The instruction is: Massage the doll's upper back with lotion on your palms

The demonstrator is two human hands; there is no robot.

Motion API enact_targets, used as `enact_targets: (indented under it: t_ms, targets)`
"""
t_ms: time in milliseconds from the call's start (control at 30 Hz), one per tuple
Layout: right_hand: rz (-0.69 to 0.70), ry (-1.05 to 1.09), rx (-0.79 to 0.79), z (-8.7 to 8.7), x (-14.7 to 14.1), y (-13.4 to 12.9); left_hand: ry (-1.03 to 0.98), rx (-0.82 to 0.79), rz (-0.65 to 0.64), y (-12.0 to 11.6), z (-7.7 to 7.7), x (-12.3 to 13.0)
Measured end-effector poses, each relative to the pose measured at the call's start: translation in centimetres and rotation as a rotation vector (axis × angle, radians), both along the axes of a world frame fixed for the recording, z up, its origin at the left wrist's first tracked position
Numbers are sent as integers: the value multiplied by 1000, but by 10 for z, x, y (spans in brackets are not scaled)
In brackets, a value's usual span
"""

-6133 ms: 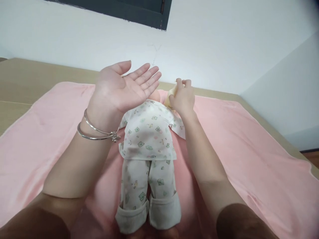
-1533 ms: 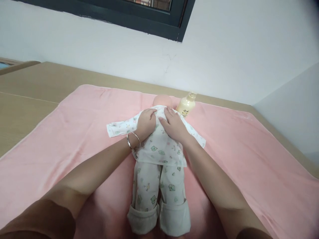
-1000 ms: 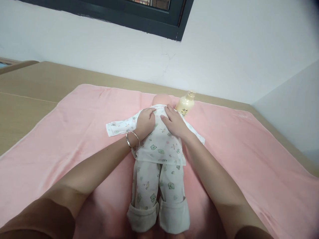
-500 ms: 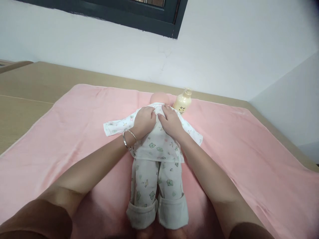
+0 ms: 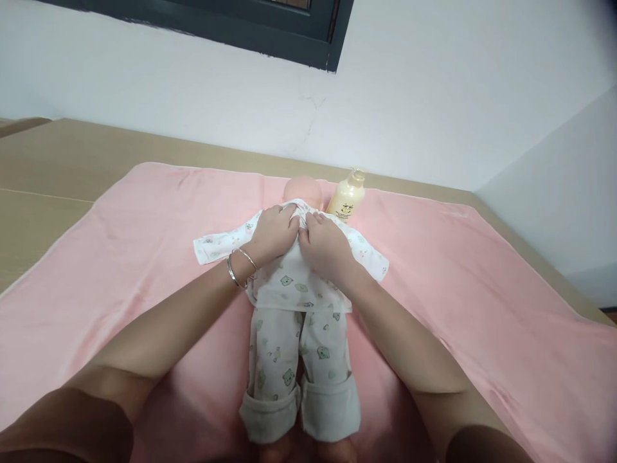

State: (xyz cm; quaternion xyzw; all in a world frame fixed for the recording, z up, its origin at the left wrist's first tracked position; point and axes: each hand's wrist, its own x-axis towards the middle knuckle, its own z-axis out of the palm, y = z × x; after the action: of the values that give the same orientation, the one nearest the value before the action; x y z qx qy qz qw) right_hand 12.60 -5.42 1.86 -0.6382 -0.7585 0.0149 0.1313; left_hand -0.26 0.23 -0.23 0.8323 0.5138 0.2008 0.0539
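A doll (image 5: 303, 190) lies on a pink blanket (image 5: 193, 199), its head at the far end and its feet toward me. It wears a white printed top (image 5: 299, 283) with the sleeves spread out and matching trousers (image 5: 277, 354) with rolled cuffs. My left hand (image 5: 276, 230), a bangle at the wrist, is closed on the top near the neckline. Beside it my right hand (image 5: 324, 241) is closed on the same top, fingers bent. The fabric is bunched between both hands, just below the head.
A pale yellow pump bottle (image 5: 347, 196) stands just right of the doll's head. The blanket covers much of a wooden table (image 5: 96, 148). Behind the table is a white wall (image 5: 409, 96) with a dark window frame (image 5: 270, 32).
My fingers have drawn together at the neckline, and the top's fabric there is now bunched. My right hand has shifted slightly toward my left. The view has moved a little.
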Motion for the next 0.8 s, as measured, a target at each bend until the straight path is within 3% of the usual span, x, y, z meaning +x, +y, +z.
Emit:
enact_targets:
  t_ms: [200, 267, 400, 567, 667, 800]
  targets:
    - [97, 50, -116, 8, 18, 11, 217, 2, 22, -33, 15, 11]
    - [135, 95, -147, 9, 26, 19, 249, 37, 5, -43, 15, 14]
    - [78, 78, -121, 1, 29, 28, 262, 81, -1, -49, 11, 17]
    - [-22, -54, 15, -10, 13, 15, 329, 53, -180, -35, 22, 8]
    - [-24, -117, 44, -8, 1, 0, 253, -63, -95, -17, 24, 0]
    - [-13, -181, 68, -3, -7, -10, 163, -122, -28, 4, 14, -7]
